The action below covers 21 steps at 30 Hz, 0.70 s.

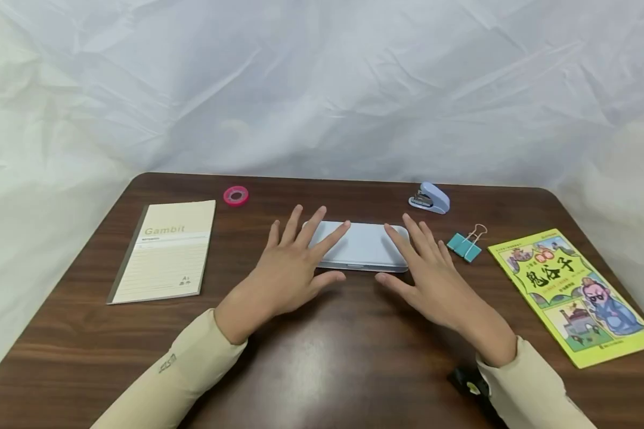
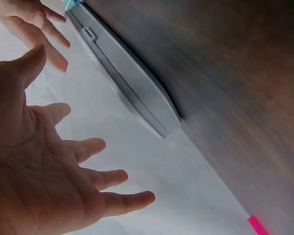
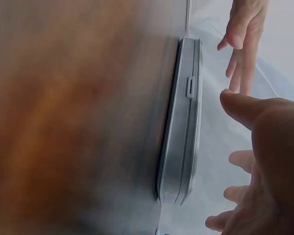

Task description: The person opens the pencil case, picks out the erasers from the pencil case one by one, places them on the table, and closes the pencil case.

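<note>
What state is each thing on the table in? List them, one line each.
pencil case: closed, lying flat, latch toward the person.
left hand: open, fingers spread above the case.
right hand: open, fingers spread above the case.
notebook: closed, flat.
comic book: closed, flat.
stapler: closed, upright.
binder clip: lying flat, clamping nothing.
tape roll: lying flat.

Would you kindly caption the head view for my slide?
Open left hand and right hand hover over a closed pale blue plastic pencil case on a dark wooden table.
</note>
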{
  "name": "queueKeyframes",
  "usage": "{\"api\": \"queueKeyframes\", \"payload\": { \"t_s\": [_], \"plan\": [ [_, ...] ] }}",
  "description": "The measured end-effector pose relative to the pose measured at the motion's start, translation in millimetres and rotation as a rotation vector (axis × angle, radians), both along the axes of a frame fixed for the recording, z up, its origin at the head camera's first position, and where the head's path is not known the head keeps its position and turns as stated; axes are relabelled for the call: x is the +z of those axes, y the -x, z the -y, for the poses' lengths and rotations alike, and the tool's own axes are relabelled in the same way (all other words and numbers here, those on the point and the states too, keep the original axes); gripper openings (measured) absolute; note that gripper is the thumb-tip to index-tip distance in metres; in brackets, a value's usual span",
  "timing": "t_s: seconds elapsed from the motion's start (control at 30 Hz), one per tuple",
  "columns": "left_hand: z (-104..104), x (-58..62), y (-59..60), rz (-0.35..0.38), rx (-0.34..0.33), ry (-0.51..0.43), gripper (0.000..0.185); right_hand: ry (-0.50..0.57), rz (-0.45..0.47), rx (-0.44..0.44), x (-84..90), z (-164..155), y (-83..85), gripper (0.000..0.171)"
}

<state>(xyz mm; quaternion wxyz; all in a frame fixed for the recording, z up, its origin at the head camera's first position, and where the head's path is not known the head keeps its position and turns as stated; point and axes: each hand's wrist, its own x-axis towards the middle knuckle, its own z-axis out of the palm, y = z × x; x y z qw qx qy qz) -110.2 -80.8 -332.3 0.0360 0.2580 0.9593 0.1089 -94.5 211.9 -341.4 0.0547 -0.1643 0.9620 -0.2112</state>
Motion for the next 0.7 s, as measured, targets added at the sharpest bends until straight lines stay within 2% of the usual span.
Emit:
{"api": "queueKeyframes", "payload": {
  "t_s": [0.27, 0.47, 0.6, 0.7],
  "plan": [
    [-1, -1.0, 13.9, 0.048, -0.015, 0.010, 0.095, 0.020, 0.027, 0.062, -2.7, 5, 21.8, 0.096],
    [3, -2.5, 23.9, 0.134, 0.000, 0.015, 0.099, 0.035, 0.073, 0.085, -5.6, 4, 31.7, 0.089],
    [7, -3.1, 28.9, 0.162, 0.001, 0.035, 0.093, 0.042, 0.090, 0.099, -7.1, 3, 35.3, 0.078],
    [9, -2.6, 32.4, 0.145, -0.016, 0.038, 0.085, 0.045, 0.090, 0.106, -7.1, 3, 37.0, 0.073]
  ]
}}
